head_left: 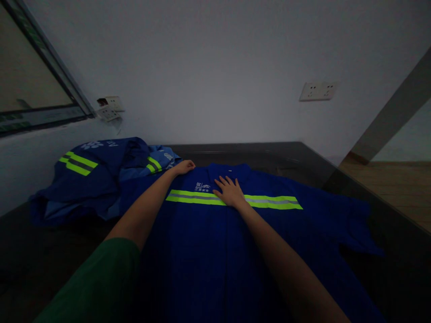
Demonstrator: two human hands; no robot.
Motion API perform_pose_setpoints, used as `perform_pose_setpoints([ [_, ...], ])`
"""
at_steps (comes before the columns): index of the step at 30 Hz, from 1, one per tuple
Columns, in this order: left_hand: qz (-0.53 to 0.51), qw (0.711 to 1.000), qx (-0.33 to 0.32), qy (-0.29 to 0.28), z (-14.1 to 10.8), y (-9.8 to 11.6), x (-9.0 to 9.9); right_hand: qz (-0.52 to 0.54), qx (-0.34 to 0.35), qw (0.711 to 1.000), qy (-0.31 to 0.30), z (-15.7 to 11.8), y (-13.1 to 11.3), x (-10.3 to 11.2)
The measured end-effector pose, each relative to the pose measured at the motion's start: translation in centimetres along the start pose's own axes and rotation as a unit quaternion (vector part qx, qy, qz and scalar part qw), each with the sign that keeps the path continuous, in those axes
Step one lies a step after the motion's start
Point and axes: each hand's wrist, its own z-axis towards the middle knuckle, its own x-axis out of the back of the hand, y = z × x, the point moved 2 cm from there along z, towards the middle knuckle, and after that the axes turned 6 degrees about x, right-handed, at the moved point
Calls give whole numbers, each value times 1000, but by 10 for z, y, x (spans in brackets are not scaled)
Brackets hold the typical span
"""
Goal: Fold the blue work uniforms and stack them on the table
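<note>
A dark blue work jacket (198, 233) lies spread face up, its collar towards the wall and a yellow-green reflective strip across the chest. At the shoulder on the left, my left hand (185, 167) is closed with curled fingers on the edge of the cloth. My right hand (230, 192) rests flat on the chest by the front placket, fingers spread, partly covering the reflective strip. White lettering and a logo show between the two hands. The jacket's sleeve on the right stretches outward, while the other is partly hidden behind my left arm.
A heap of crumpled blue work clothes (107, 175) with reflective strips lies at the left. The dark tabletop (269, 150) meets a pale wall (215, 80). Wall sockets (318, 91) are at the right; another socket (108, 113) hangs loose at the left beside a window.
</note>
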Motion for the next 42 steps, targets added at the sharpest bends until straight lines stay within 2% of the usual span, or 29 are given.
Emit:
perform_pose_setpoints([
  [4,-7,1000,-12,24,-6,-1,-13,1,2,1000,6,-1,-1,0],
  [8,13,995,13,99,-22,2,-25,-2,0,1000,21,-2,-1,0],
  [11,38,985,34,164,-37,12,-26,-1,1,1000,20,-2,-1,0],
  [13,50,981,29,185,-45,24,-27,-1,0,1000,13,-3,-1,1],
  [15,56,983,10,174,-50,37,-32,-1,0,1000,9,-3,-1,1],
  [18,59,991,-14,122,-53,52,-46,-4,-1,1000,13,-2,-1,0],
  [22,56,995,17,78,-49,56,-61,-11,-4,1000,12,-2,-2,-1],
  [24,52,995,41,77,-49,56,-61,-13,-5,1000,5,-2,-2,-1],
  [27,51,991,64,106,-59,52,-48,-18,-7,1000,-3,-1,-2,0],
  [29,59,988,56,133,-79,44,-35,-21,-8,1000,-3,-1,-2,-1],
  [31,78,986,50,138,-109,25,-21,-25,-8,1000,-3,0,-2,-2],
  [35,146,976,128,103,-182,-39,3,-32,-8,999,-6,2,-1,-6],
  [37,164,968,160,104,-210,-74,11,-36,-10,999,-8,2,-1,-7],
  [39,151,966,179,109,-226,-103,15,-40,-11,999,-11,3,-1,-8],
  [42,106,970,193,106,-227,-131,16,-45,-10,999,-15,2,-2,-7],
])
